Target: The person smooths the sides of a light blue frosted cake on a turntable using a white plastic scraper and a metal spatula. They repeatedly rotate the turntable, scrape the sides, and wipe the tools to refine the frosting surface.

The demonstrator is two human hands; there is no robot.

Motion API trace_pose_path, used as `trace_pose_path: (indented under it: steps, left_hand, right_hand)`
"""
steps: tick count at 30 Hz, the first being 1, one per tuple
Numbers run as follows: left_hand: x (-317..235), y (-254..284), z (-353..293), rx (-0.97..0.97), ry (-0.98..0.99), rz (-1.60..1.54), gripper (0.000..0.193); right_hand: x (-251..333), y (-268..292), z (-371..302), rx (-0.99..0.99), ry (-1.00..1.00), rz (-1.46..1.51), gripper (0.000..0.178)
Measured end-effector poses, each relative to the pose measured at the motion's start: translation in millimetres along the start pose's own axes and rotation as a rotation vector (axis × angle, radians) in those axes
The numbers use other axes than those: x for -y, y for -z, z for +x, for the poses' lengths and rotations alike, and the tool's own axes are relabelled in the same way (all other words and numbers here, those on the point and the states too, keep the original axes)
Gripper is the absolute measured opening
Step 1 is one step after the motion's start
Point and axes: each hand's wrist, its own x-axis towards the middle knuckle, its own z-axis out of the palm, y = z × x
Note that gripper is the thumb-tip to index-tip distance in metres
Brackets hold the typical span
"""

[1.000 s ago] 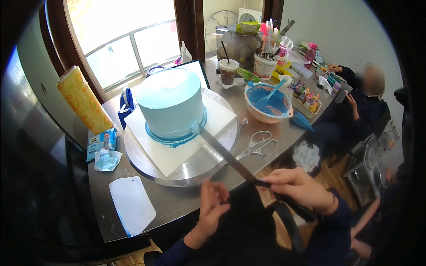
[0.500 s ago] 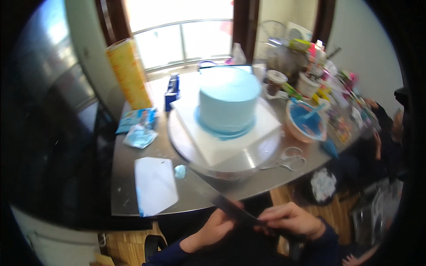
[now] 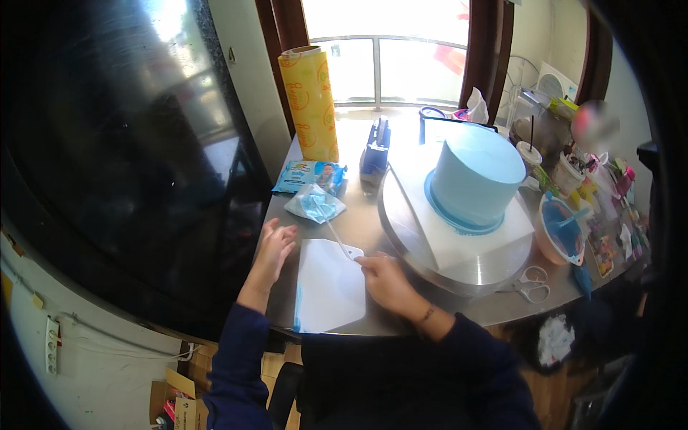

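Observation:
My right hand (image 3: 393, 287) pinches one end of a thin, pale, stick-like tool (image 3: 337, 235), whose exact kind I cannot make out. The tool slants away to the left, its far end at a clear plastic bag (image 3: 317, 206) smeared with blue. My left hand (image 3: 274, 252) is raised near the table's left edge with its fingers apart, holding nothing. Between my hands lies a flat white scraper (image 3: 331, 290) with blue smears along its left edge. To the right, a smooth pale-blue cake (image 3: 481, 168) stands on a white square board (image 3: 459, 247) over a round metal turntable (image 3: 469, 283).
Behind the bag are a blue wipes pack (image 3: 294, 176), a tall yellow roll (image 3: 309, 107) and a dark-blue box (image 3: 375, 150). Scissors (image 3: 534, 284) lie right of the turntable, near a bowl of blue cream (image 3: 562, 229). Cluttered tubs and tools fill the far right.
My view has swung left, so the cake sits farther right. My hands, formerly together around a dark flat tool at the table's front, are now apart; my right hand reaches toward the bag.

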Motion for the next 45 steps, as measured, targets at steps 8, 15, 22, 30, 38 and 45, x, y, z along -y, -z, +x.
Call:
trace_pose_path:
  steps: [8,15,22,30,38,45]
  left_hand:
    - [15.7,-3.2,62.6,0.212,0.155,-0.409,0.038]
    - [19.3,-1.4,59.5,0.085,0.153,-0.379,0.033]
    - [14.7,-4.9,60.0,0.070,0.163,-0.341,0.035]
    - [18.1,-4.5,55.8,0.089,0.146,-0.340,0.035]
    - [19.7,-10.1,27.7,-0.216,0.068,-0.425,0.027]
    - [4.2,-98.0,-49.8,0.393,0.308,-0.361,0.026]
  right_hand:
    - [23.1,-0.9,1.0,0.132,-0.004,-0.246,0.020]
    - [12.5,24.6,-12.8,0.073,-0.047,-0.039,0.017]
    - [-19.4,1.8,8.9,0.031,-0.102,0.002,0.020]
    - [2.2,20.6,9.0,0.262,-0.601,0.838,0.022]
    - [53.2,80.5,-92.7,0.283,-0.368,0.875,0.030]
    - [83.3,214.2,-202.9,0.175,-0.213,0.841,0.020]
